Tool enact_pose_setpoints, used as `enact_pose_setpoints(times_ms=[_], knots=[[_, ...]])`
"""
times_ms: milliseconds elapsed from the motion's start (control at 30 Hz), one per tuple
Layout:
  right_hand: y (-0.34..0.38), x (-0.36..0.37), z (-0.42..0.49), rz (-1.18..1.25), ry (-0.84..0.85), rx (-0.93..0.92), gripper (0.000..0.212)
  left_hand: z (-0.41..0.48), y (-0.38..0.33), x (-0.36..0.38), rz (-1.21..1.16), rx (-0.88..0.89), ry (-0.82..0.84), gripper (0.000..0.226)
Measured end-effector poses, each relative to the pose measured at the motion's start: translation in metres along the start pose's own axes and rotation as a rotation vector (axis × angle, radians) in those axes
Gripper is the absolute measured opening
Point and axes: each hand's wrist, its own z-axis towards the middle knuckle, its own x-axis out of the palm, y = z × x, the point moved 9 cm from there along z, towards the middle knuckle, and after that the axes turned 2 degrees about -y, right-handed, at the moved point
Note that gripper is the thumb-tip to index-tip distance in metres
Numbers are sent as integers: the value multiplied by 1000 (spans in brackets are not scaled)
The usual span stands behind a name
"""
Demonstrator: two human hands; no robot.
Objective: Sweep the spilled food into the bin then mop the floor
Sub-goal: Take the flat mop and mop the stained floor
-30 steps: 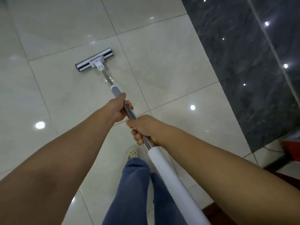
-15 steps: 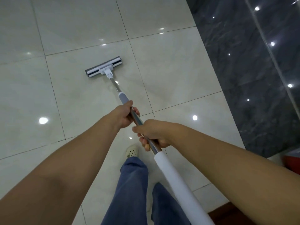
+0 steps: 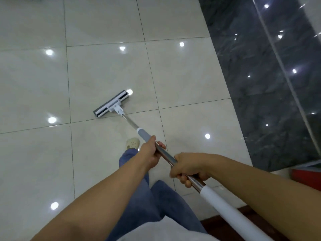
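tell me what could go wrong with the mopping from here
1. The mop head lies just ahead of the clog; the left hand and right hand, gripping the mop handle, could pull it onto the foot.
2. The glossy tile floor, if wet, may be slippery underfoot.

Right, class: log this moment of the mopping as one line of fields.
stage: mopping | left hand: grips mop handle by grey sleeve | right hand: grips mop handle by white sleeve | mop head: flat on tiled floor
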Motion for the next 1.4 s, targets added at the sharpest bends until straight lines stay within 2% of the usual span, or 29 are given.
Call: enact_pose_setpoints(times_ms=[167, 300, 533, 800, 1067, 1233, 1400], knots=[[-27, 32, -20, -114, 58, -6, 16, -25, 39, -36, -132, 42, -21, 27], [-3, 50, -22, -209, 105, -2, 15, -31, 23, -62, -238, 90, -36, 27], [113, 66, 13, -291, 105, -14, 15, -9, -89, -104, -367, 178, -92, 26], [297, 96, 67, -394, 110, -54, 8, 25, -270, -153, -468, 233, -139, 28], [459, 152, 118, -311, 131, -106, 15, 37, -434, -214, -546, 290, -173, 30], [507, 173, 142, -265, 127, -120, 16, 56, -483, -244, -541, 278, -170, 32], [492, 136, 146, -215, 77, -103, 15, 64, -470, -210, -487, 231, -171, 30]])
